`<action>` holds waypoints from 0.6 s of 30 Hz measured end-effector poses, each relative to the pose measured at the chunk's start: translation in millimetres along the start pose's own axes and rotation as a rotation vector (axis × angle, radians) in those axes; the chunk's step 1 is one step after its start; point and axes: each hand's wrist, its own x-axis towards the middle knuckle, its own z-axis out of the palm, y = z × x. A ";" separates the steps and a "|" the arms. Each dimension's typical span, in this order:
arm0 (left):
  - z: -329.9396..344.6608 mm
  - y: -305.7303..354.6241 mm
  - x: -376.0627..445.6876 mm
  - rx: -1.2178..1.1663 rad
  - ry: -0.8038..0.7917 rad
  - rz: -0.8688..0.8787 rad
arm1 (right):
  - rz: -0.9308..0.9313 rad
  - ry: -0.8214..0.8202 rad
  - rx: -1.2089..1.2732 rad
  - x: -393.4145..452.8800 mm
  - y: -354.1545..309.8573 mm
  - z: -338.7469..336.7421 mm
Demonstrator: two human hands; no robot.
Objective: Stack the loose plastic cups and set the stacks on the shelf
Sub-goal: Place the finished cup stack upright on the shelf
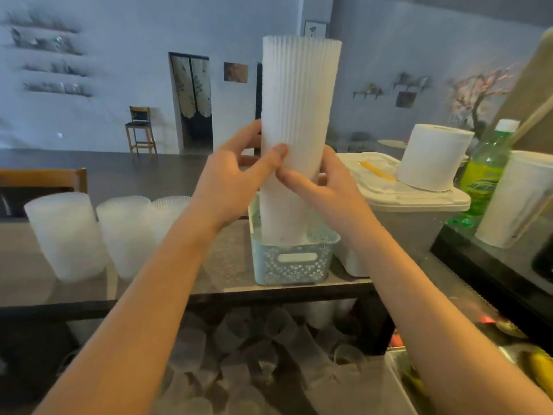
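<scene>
Café bar surface [227, 259]: left hand [236, 178] and right hand [326, 187] are both closing a grip round the tall cup stack [299, 115], steadying it upright over the blue basket [291, 262] directly below. Finished stacks [68, 235] are standing well left.

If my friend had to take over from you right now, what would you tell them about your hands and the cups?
Both hands hold the tall cup stack: left hand and right hand grip its middle.
Its bottom stands in the blue basket on the shelf.
Done: three shorter cup stacks already stand on the shelf at the left.
Left: let go of this stack once it is steady, then stack the loose cups piled below the shelf.
</scene>
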 end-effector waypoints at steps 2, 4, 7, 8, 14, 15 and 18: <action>1.0 -15.8 19.5 0.008 -0.019 -0.026 | 0.028 -0.004 -0.033 21.2 13.3 0.7; 3.0 -37.6 35.4 0.029 -0.035 -0.069 | 0.065 -0.008 -0.042 38.1 31.1 5.3; 6.8 -71.3 50.2 0.035 -0.056 -0.127 | 0.147 -0.028 -0.026 56.7 61.1 15.3; 7.5 -80.9 53.1 0.043 -0.060 -0.143 | 0.178 -0.038 -0.014 61.7 70.6 18.9; 11.3 -119.0 59.7 0.082 -0.040 -0.231 | 0.263 -0.110 -0.017 78.7 108.2 36.5; 11.8 -122.4 60.0 0.089 -0.033 -0.240 | 0.272 -0.115 -0.015 80.1 110.8 38.7; 12.5 -129.1 61.9 0.112 -0.017 -0.260 | 0.305 -0.121 0.010 82.6 115.9 43.8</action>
